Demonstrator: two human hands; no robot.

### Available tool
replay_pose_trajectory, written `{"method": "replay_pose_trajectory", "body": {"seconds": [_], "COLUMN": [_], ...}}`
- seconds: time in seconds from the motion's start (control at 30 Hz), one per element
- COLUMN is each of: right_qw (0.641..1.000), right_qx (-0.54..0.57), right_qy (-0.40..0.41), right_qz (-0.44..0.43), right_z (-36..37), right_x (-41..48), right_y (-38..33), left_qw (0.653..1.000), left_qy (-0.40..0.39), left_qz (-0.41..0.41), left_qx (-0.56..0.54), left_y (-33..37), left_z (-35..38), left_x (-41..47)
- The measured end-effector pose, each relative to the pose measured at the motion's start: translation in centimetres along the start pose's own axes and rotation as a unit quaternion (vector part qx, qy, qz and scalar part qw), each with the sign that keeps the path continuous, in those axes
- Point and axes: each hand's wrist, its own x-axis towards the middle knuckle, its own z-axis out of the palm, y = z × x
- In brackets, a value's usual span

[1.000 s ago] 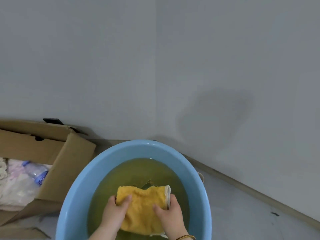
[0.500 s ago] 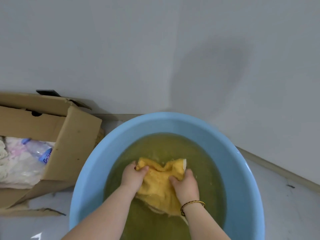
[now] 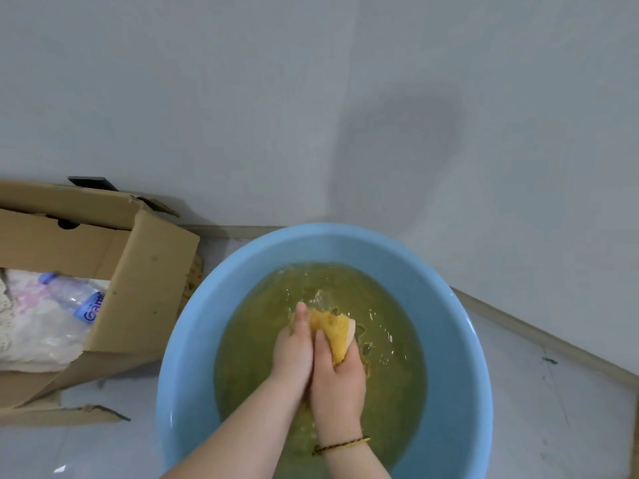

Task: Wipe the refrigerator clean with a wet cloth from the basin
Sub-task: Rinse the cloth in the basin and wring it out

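Wringing looks to be the step in hand: both hands are pressed together over a bunched yellow terry cloth [image 3: 333, 335] just above the murky yellow-green water [image 3: 390, 368] in a round pale-blue plastic basin [image 3: 460, 340] that sits on the pale floor [image 3: 553, 392] in a corner. As for the grip, the left hand [image 3: 294, 350] has its fingers laid along the near side of the wad and the right hand [image 3: 340, 373] is curled round it from below and the far side, so the cloth is squeezed between the two. Ripples and small splashes break the water around the hands. No refrigerator is in view, so wiping has not yet begun.

My judgement is that the next move calls for a firm twist to shed drips, then lifting the cloth clear of the rim.

The cloth has a nubbly, absorbent pile with a pale hem at one edge; soaked, it should be heavy and limp. The basin is smooth, with a rolled lip. Left of it stands an open brown corrugated cardboard box [image 3: 145, 288] holding a clear plastic bottle [image 3: 74, 299]. A thin braided bracelet [image 3: 342, 444] circles the right wrist
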Motion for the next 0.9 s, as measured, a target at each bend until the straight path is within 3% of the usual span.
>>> {"method": "replay_pose_trajectory", "body": {"seconds": [0.13,0.2,0.37,0.47,0.57,0.7,0.77,0.9], "right_qw": [0.997,0.998,0.997,0.991,0.991,0.995,0.992,0.991], "right_qx": [0.058,0.045,-0.04,-0.128,-0.115,0.018,0.006,-0.043], "right_qy": [0.035,0.037,0.049,0.032,0.035,-0.065,-0.102,-0.085], "right_qz": [0.035,0.01,-0.033,0.0,0.059,0.073,0.077,0.098], "right_z": [-0.2,0.1,-0.7,-1.7,-2.5,-3.0,-3.0,-3.0], "right_x": [1.8,1.0,0.9,3.2,4.6,4.5,4.7,5.5], "right_y": [-0.4,-0.2,1.3,1.7,2.6,4.2,4.8,5.8], "left_qw": [0.996,0.993,0.996,0.994,0.994,0.994,0.992,0.99], "left_qy": [-0.003,0.005,-0.02,-0.039,-0.021,-0.02,-0.01,0.021], "left_qz": [0.04,0.061,-0.008,-0.055,-0.083,-0.067,-0.083,-0.092], "left_qx": [0.085,0.103,0.089,0.086,0.072,0.083,0.093,0.103], "left_y": [0.3,0.5,-0.8,-1.3,-1.4,-2.7,-3.2,-3.9], "left_z": [0.6,0.3,0.5,1.1,0.0,-2.7,-3.6,-4.5], "left_x": [-0.9,-0.5,-0.2,0.3,1.7,3.7,4.7,6.1]}}
